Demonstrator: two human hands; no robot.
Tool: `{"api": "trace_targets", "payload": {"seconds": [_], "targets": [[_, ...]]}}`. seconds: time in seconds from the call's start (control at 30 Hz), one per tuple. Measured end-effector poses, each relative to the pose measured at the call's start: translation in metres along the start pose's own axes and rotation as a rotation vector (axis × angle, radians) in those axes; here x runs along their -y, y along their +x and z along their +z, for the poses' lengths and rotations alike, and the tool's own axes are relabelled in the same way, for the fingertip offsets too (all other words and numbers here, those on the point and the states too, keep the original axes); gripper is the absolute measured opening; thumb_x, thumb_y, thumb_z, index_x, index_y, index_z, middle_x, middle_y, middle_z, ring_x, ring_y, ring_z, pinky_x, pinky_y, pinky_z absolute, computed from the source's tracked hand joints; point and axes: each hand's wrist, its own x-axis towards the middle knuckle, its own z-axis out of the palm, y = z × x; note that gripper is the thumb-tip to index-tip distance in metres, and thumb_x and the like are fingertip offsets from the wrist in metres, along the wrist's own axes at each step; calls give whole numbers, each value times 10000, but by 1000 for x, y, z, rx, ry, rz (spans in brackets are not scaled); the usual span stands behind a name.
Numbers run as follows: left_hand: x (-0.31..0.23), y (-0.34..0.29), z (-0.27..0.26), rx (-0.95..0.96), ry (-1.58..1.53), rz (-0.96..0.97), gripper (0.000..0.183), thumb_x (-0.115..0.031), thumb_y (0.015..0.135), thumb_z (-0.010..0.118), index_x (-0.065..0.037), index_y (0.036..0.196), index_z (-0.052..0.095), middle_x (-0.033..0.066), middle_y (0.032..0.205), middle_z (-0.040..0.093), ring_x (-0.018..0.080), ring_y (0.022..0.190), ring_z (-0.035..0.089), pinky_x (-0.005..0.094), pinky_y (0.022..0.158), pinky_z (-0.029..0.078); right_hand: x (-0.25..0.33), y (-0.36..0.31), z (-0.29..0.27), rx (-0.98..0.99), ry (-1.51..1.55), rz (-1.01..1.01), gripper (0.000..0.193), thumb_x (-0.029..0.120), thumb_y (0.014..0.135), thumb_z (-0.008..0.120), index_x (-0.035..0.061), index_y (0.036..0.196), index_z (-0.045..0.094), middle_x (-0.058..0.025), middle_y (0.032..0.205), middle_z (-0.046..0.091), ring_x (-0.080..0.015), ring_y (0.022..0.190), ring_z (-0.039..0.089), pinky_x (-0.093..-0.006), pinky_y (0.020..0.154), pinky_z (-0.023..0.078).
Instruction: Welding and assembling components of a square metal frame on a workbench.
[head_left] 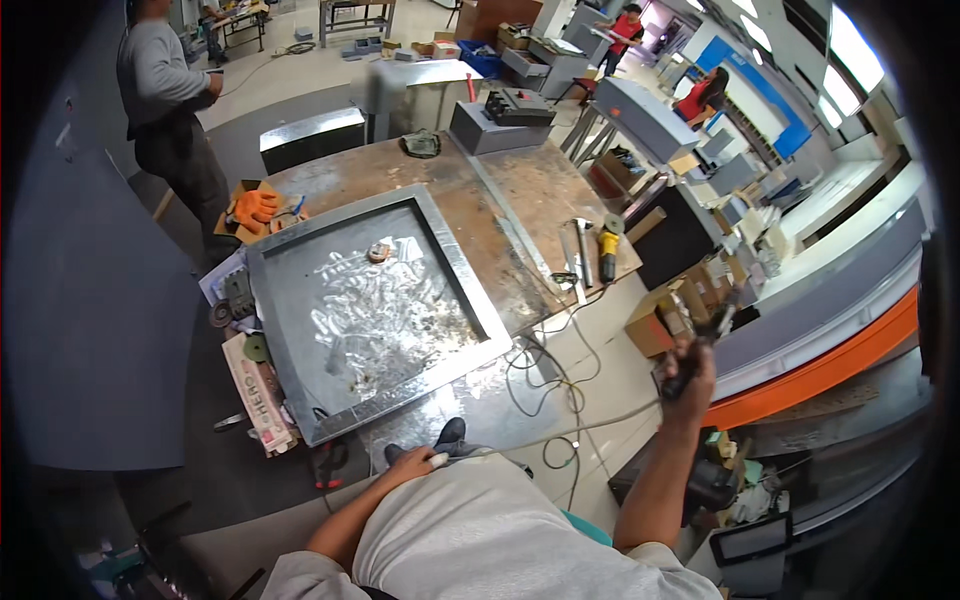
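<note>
The dark tool (pixel 681 374) was near 3 o'clock, clamped in the right hand (pixel 700 380), its tip blurred. Near 7 o'clock, I could not tell whether the left hand (pixel 410 466) gripped the pale bit (pixel 438 460) at its fingers. A metal tray (pixel 410 397) at 9 o'clock hid part of a stained brown workbench (pixel 530 180); at 10, the view's edge cropped a standing person (pixel 165 80).

The brown surface (pixel 468 212) supports a square metal tray (pixel 412 392), a dark pouch (pixel 420 145), a grey box (pixel 490 138), a metal strip (pixel 510 225), a hammer (pixel 584 250) and a yellow grinder (pixel 608 256).
</note>
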Motion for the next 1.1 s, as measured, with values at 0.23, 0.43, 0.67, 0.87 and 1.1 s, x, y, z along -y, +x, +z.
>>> {"api": "trace_targets", "payload": {"seconds": [0.23, 0.43, 0.67, 0.87, 1.1], "targets": [[101, 10, -17, -99, 84, -303, 423, -421, 852, 645, -57, 1056, 716, 203, 1024, 699, 339, 964, 681, 438, 842, 509, 75, -11, 6, -181, -370, -539, 450, 481, 991, 487, 62, 849, 569, -49, 582, 520, -146, 465, 493, -271, 437, 393], [194, -34, -16, -153, 162, -610, 415, -405, 856, 591, -53, 1041, 710, 215, 1123, 672, 365, 1096, 634, 450, 919, 492, 16, 11, 10, -66, -549, -364, 310, 363, 984, 567, 56, 976, 611, 16, 634, 502, -93, 502, 466, -243, 463, 357], [234, -81, 0, -195, 73, -663, 407, -365, 820, 603, -99, 1112, 703, 190, 1128, 673, 355, 1069, 646, 450, 908, 503, -17, 95, -2, -89, -1108, -875, 449, 338, 930, 672, -10, 1207, 609, -124, 1000, 691, -209, 864, 636, -311, 782, 505], [214, -85, -2, -532, 55, -498, 292, -301, 803, 663, -43, 937, 695, 204, 967, 684, 359, 955, 665, 469, 815, 503, 76, 225, -8, -110, -1113, -990, 364, 260, 987, 575, 7, 1246, 614, -146, 1144, 677, -218, 1013, 633, -320, 861, 492], [138, -94, -20, -656, -113, -715, 385, -376, 842, 659, -42, 1028, 698, 204, 1054, 678, 379, 996, 646, 450, 818, 500, 145, 363, -44, -22, -886, -765, 410, 217, 988, 527, -10, 1329, 540, -172, 1234, 625, -271, 1081, 615, -342, 904, 492]]}}
